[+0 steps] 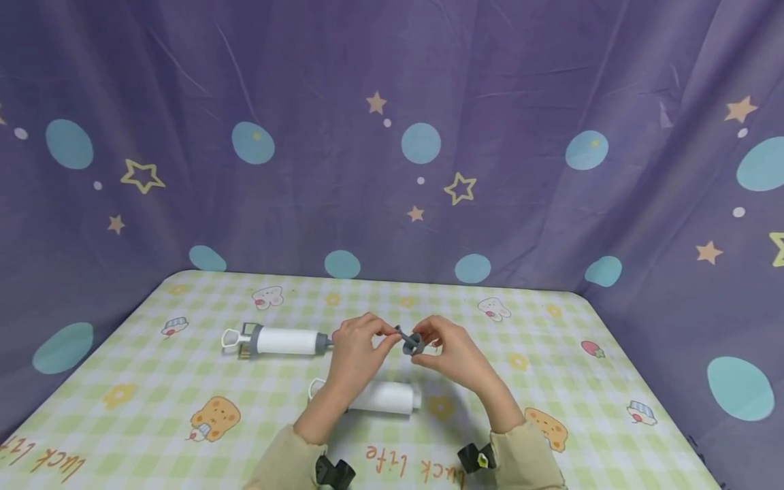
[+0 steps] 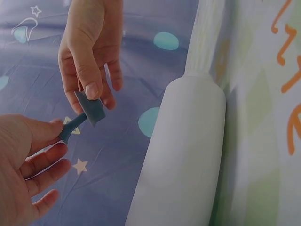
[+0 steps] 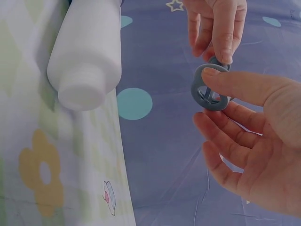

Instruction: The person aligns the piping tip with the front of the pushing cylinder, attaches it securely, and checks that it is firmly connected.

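Between my two hands is a small grey nozzle cap (image 1: 412,345), a wide ring with a narrow stem that flares at its tip. My left hand (image 1: 357,348) pinches the stem (image 2: 73,125) between thumb and index finger, its other fingers loosely bent. On the opposite side, my right hand (image 1: 452,347) grips the ring (image 3: 195,88) between thumb and fingers. The ring's opening faces the right wrist camera. Below the hands, a white tube (image 1: 384,398) with a narrower white end lies on its side; my left forearm partly covers it, and its loop handle (image 1: 316,387) shows on the left.
A second white pump (image 1: 288,341) lies farther back on the left, with grey end fittings and a white loop handle (image 1: 231,338). Everything rests on a table with a green checked cloth (image 1: 153,381). Behind the table hangs a purple curtain (image 1: 343,190).
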### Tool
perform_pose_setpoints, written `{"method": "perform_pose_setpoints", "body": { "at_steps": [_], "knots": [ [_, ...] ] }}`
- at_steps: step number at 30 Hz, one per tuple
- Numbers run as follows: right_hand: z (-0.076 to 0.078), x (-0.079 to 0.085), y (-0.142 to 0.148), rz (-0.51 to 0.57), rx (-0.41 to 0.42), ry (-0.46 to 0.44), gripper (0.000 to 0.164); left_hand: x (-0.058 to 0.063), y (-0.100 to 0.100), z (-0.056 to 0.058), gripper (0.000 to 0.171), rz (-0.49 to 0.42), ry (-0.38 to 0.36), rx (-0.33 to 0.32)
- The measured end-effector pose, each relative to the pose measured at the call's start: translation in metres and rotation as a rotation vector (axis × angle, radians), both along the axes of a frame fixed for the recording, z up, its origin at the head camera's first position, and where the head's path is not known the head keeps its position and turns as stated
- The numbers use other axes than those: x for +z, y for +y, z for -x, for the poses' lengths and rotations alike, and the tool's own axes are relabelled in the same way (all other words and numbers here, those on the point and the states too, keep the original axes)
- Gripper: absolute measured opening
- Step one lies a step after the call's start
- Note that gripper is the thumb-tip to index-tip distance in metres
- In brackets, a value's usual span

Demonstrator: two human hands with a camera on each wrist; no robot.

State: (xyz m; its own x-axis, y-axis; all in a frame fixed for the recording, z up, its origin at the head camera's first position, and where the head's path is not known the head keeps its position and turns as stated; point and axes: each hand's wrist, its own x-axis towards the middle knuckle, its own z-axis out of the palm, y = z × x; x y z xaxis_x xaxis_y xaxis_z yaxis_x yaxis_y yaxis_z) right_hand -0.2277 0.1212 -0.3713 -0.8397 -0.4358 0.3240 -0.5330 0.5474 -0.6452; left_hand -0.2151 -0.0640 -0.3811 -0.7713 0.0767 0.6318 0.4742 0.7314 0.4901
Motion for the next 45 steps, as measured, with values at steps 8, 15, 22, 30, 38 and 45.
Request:
{"method": "perform_pose_setpoints", "body": {
  "at_steps": [8, 15, 22, 30, 38, 45],
  "knots": [
    [-0.001, -0.001, 0.001, 0.007, 0.015, 0.014, 0.037, 0.000, 0.001, 0.000, 0.008, 0.010, 0.019, -0.039],
    [-0.001, -0.001, 0.000, 0.007, 0.015, 0.022, 0.037, -0.001, 0.003, -0.002, 0.009, 0.019, 0.005, -0.056],
    [-0.001, 0.000, 0.000, 0.005, 0.020, 0.025, 0.037, -0.002, 0.005, -0.002, 0.010, 0.036, 0.013, -0.060],
    [-0.001, 0.001, 0.001, 0.004, 0.023, 0.021, 0.036, -0.004, 0.010, -0.003, 0.009, 0.080, 0.041, -0.077],
    [-0.001, -0.002, 0.001, -0.007, 0.032, 0.022, 0.034, -0.006, 0.013, -0.005, 0.008, 0.107, 0.039, -0.081],
    [0.000, -0.002, 0.001, -0.005, 0.045, 0.030, 0.035, -0.005, 0.013, -0.005, 0.005, 0.119, 0.004, -0.111]
  ]
}}
